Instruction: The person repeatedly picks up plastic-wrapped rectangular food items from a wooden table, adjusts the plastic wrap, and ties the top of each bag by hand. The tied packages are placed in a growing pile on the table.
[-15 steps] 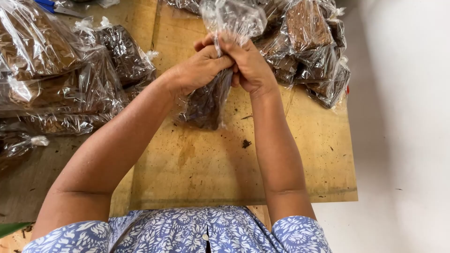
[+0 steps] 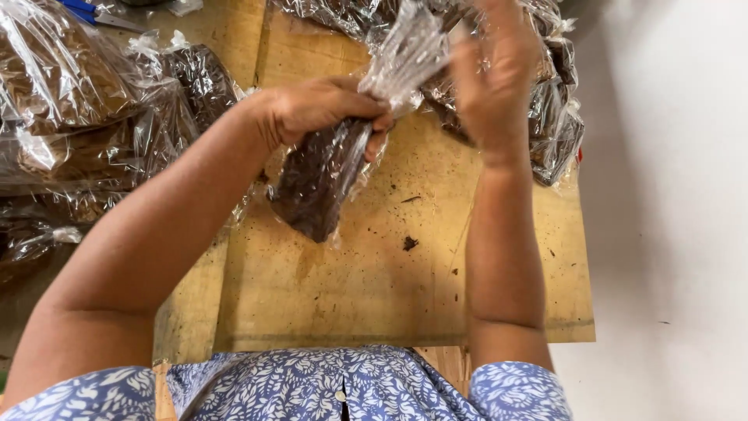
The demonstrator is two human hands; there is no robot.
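The left hand (image 2: 319, 109) is closed in a fist around the neck of a clear plastic bag (image 2: 319, 175) packed with a dark brown filling, its fingers curled tight so that the gathered film comes out past the thumb side. The bag hangs from that grip, tilted, its filled lower end pointing down and left and lifted just above the wooden board (image 2: 405, 288); whether its tip touches the board cannot be told. The loose crinkled top of the bag (image 2: 405, 51) fans out up and right from the fist toward the right hand (image 2: 491, 78), which is raised beside it with the palm turned inward. That hand is blurred, its fingers look loosely spread, and whether they pinch the film or only brush it cannot be told. Both bare forearms reach up from the bottom of the view, out of short sleeves of a blue shirt with a white leaf pattern (image 2: 351, 386). The board is yellowish, stained and dotted with a few dark crumbs (image 2: 410, 243) just below and right of the bag. A heap of similar filled bags (image 2: 86, 101) lies on the left of the board, and another heap (image 2: 557, 125) lies behind the right hand. Blue scissor handles (image 2: 82, 9) show at the top left edge.
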